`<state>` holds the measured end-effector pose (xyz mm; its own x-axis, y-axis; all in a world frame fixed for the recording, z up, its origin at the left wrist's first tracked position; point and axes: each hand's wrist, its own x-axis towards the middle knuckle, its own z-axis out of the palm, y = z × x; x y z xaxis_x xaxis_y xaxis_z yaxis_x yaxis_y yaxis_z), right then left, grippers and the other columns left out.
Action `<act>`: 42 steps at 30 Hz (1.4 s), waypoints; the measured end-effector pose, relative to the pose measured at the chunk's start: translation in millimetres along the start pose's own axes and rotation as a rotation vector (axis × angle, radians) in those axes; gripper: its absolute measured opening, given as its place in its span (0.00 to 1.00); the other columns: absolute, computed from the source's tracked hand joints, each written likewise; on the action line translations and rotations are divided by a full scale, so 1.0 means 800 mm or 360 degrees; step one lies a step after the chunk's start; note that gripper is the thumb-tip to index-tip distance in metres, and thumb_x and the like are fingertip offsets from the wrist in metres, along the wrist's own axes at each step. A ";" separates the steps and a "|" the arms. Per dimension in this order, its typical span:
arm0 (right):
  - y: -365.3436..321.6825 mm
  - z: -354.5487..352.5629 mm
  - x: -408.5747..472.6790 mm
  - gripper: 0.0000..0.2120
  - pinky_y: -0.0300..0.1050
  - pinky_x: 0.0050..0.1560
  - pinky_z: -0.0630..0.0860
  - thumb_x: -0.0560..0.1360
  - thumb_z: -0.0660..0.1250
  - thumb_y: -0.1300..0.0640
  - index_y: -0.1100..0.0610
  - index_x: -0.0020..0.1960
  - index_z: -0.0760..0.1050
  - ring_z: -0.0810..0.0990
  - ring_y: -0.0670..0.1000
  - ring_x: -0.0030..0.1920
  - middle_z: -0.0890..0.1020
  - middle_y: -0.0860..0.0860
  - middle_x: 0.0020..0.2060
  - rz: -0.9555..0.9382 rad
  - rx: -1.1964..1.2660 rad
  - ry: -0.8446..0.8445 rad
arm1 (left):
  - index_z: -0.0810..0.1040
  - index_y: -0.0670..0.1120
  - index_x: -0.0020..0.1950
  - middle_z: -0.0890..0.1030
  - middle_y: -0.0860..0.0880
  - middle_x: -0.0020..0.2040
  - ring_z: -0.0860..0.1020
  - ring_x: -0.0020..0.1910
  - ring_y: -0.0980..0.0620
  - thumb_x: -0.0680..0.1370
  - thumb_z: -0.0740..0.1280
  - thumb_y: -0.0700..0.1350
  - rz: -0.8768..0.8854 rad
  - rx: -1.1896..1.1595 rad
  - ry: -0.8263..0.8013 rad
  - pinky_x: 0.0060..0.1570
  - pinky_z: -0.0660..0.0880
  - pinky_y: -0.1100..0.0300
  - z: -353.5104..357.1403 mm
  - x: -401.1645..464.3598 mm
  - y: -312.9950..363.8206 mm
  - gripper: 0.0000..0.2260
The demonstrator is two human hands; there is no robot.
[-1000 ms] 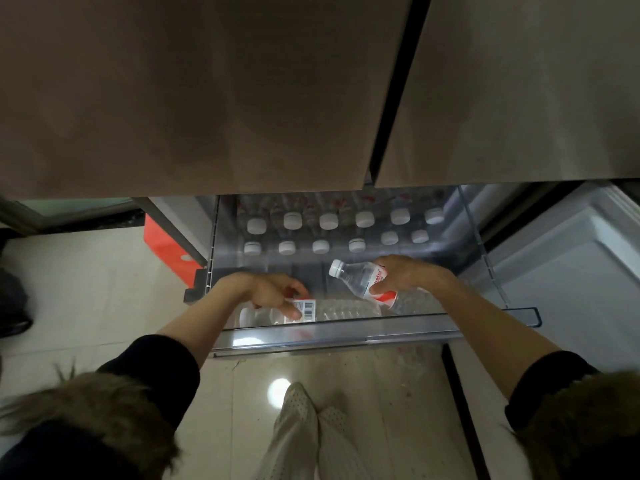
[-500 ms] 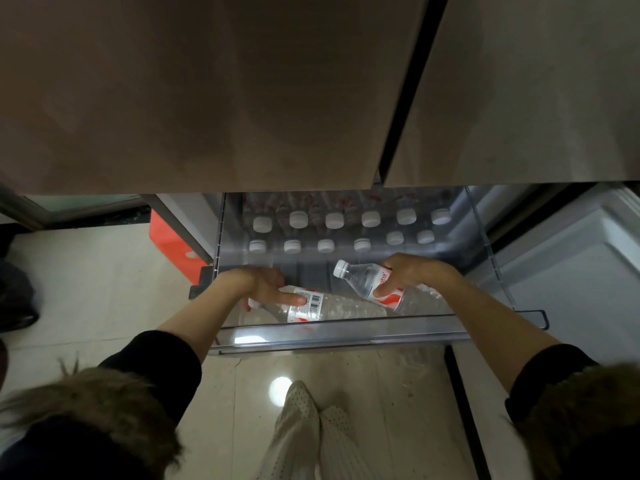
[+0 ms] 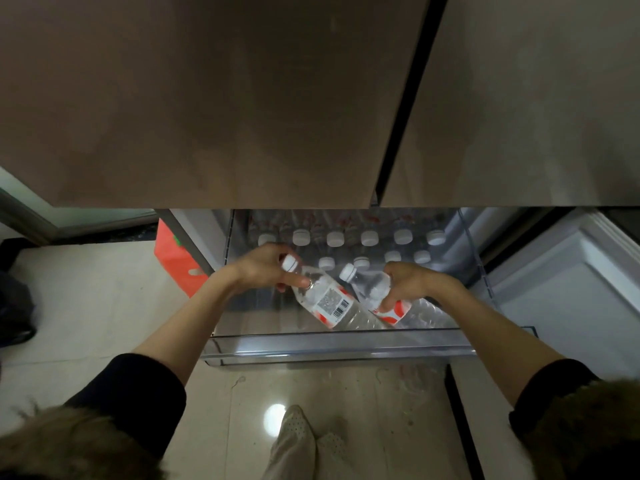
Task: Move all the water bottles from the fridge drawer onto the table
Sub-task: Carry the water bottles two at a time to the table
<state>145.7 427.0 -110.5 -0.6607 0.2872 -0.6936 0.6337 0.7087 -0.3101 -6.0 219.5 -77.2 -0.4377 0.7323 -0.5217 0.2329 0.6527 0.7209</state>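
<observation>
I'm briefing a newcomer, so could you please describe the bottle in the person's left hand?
In the open fridge drawer, two tilted bottles are held above the front. The left hand grips the left bottle; unlike its neighbour, its label shows a barcode.

Two clear, white-capped bottles (image 3: pixel 325 299) (image 3: pixel 372 292) tilt above the fridge drawer (image 3: pixel 339 348) — upright bottles (image 3: pixel 369 238) fill its back rows.

1. I see the clear fridge drawer (image 3: pixel 339 348) pulled out below the brown doors, its front wall nearest me.
2. Upright white-capped bottles (image 3: pixel 369 238) stand in two rows along its back.
3. More bottles (image 3: pixel 429 311) lie on their sides at front right.
4. The drawer's front left floor (image 3: pixel 256 313) shows bare.
</observation>
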 end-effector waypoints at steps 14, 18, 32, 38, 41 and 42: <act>-0.012 -0.010 -0.062 0.32 0.49 0.55 0.75 0.63 0.78 0.52 0.54 0.62 0.67 0.76 0.52 0.55 0.77 0.50 0.56 -0.0416 0.0259 0.0623 | 0.78 0.48 0.52 0.79 0.54 0.47 0.77 0.46 0.56 0.67 0.76 0.45 0.0510 0.0357 0.0370 0.46 0.75 0.63 0.005 -0.039 0.060 0.15; -0.004 0.002 -0.059 0.38 0.46 0.59 0.73 0.62 0.79 0.52 0.54 0.66 0.64 0.74 0.50 0.58 0.75 0.50 0.60 -0.0431 0.0444 0.0621 | 0.75 0.48 0.57 0.77 0.54 0.51 0.76 0.50 0.54 0.72 0.72 0.45 0.0503 0.0091 0.0395 0.48 0.72 0.66 0.013 -0.033 0.054 0.15; 0.003 0.008 -0.052 0.37 0.52 0.61 0.74 0.62 0.76 0.43 0.49 0.66 0.65 0.75 0.49 0.59 0.75 0.47 0.61 -0.0366 0.0466 0.0648 | 0.60 0.49 0.70 0.66 0.47 0.65 0.67 0.64 0.50 0.67 0.76 0.48 0.0447 0.0175 0.0402 0.63 0.66 0.58 0.068 -0.005 0.017 0.37; -0.007 0.021 -0.059 0.32 0.52 0.53 0.76 0.61 0.76 0.43 0.52 0.60 0.69 0.78 0.52 0.53 0.79 0.50 0.55 -0.0298 0.0298 0.0916 | 0.66 0.46 0.65 0.75 0.48 0.60 0.75 0.58 0.50 0.64 0.78 0.48 0.0425 0.0086 0.0568 0.57 0.73 0.57 0.072 -0.011 0.010 0.34; -0.011 0.028 -0.065 0.32 0.52 0.53 0.76 0.62 0.76 0.45 0.53 0.61 0.69 0.78 0.53 0.54 0.79 0.51 0.55 -0.0300 0.0362 0.0979 | 0.67 0.45 0.66 0.75 0.48 0.62 0.74 0.59 0.50 0.65 0.78 0.47 0.0469 0.0125 0.0587 0.55 0.71 0.61 0.072 -0.018 0.014 0.34; -0.013 0.030 -0.068 0.32 0.52 0.54 0.76 0.62 0.77 0.45 0.53 0.61 0.69 0.78 0.53 0.54 0.79 0.51 0.56 -0.0310 0.0410 0.0997 | 0.67 0.45 0.66 0.76 0.48 0.62 0.74 0.60 0.50 0.65 0.78 0.47 0.0489 0.0154 0.0602 0.54 0.70 0.63 0.071 -0.021 0.015 0.34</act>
<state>184.8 388.7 -85.7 -0.8300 0.5427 -0.1287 0.5044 0.6320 -0.5883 53.7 226.2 -85.5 -0.6162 0.7839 -0.0766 0.4725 0.4457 0.7603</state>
